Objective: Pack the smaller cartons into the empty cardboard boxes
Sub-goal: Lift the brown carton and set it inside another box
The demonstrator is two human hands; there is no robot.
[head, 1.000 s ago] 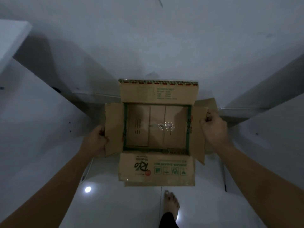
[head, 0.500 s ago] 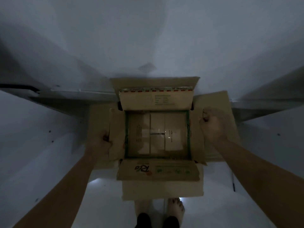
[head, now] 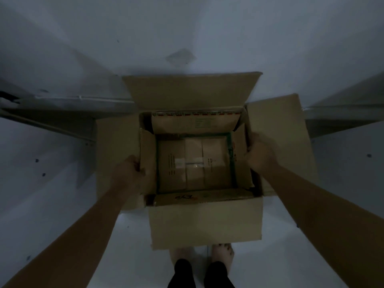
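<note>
Dim light, head cam looking straight down. Smaller carton [head: 195,161] is sitting inside the big cardboard box [head: 205,223], flaps up, walls close to the outer box on all 4 sides. Its interior is showing a taped bottom seam, nothing else visible inside.

Left hand [head: 129,175] is gripping the carton's left flap, fingers curled over the flap edge, thumb side toward the person. Right hand [head: 261,154] is closing around the carton's right flap/edge, fist-like; it's motion-blurred, so exact finger contact is hard to read, but it's looking clamped on the cardboard.

Big box is standing on the white floor [head: 62,204] w/ all 4 outer flaps splayed open: far flap leaning toward the wall [head: 187,28], L and R flaps lying out sideways, near flap hanging down toward the person. Carton's far flap is showing a red/green printed strip along its top edge; near flap is showing a red logo, upside down from this angle.

Bare feet [head: 222,253] are poking out just below the near flap, dark trouser legs above them. Both forearms are reaching in from the bottom corners.
</note>
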